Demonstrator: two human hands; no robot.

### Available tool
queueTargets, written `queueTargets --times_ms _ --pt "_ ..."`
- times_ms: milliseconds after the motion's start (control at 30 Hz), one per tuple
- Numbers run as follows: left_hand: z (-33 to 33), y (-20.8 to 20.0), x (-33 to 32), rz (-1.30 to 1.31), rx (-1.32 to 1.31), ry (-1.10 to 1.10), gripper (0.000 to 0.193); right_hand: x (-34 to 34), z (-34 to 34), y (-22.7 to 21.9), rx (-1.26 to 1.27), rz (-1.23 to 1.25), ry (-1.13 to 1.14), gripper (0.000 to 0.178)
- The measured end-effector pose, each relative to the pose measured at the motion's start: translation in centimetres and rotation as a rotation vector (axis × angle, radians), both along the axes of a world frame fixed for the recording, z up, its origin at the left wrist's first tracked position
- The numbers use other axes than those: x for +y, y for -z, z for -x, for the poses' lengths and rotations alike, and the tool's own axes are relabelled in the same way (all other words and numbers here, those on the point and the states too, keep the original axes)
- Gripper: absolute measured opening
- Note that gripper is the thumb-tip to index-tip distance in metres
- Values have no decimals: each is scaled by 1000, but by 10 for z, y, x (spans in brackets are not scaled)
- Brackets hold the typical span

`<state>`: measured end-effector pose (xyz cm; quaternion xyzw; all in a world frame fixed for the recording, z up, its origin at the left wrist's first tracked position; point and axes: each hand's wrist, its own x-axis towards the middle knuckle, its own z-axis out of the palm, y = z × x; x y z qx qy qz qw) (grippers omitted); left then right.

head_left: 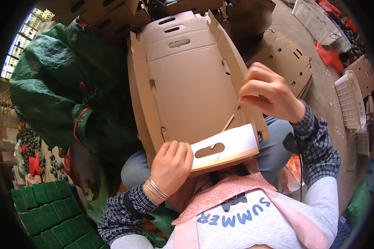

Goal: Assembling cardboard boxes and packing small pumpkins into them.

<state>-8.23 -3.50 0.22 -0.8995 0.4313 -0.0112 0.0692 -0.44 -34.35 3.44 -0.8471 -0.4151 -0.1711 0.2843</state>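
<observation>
A shallow brown cardboard box (183, 89) rests across my lap, its side walls raised and its far end panel leaning outward. My left hand (172, 164) is closed over the left end of the box's near flap (241, 141), which has a white face and an oval handle hole. A small whitish scrap (213, 146) shows at that hole. Behind the flap a thin cardboard strip (228, 123) slants upward. Above the box's right wall, apart from it, my right hand (270, 89) is raised with curled fingers. Whatever may be between them is hidden.
Flat cardboard pieces (284, 62) lie stacked at the right. A large green tarp bundle (66, 79) stands close on the left, with green boxes (50, 211) below it. White plastic crates (349, 99) line the far right. More brown boxes (108, 18) stand behind.
</observation>
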Motion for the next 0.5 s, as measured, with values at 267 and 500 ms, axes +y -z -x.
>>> queueTargets --times_ms 267,500 --pt "-29 -12 2 39 624 169 48 68 -32 52 197 731 -624 11" --pt "-36 -17 -22 -4 628 208 66 56 -8 60 94 503 -492 20"
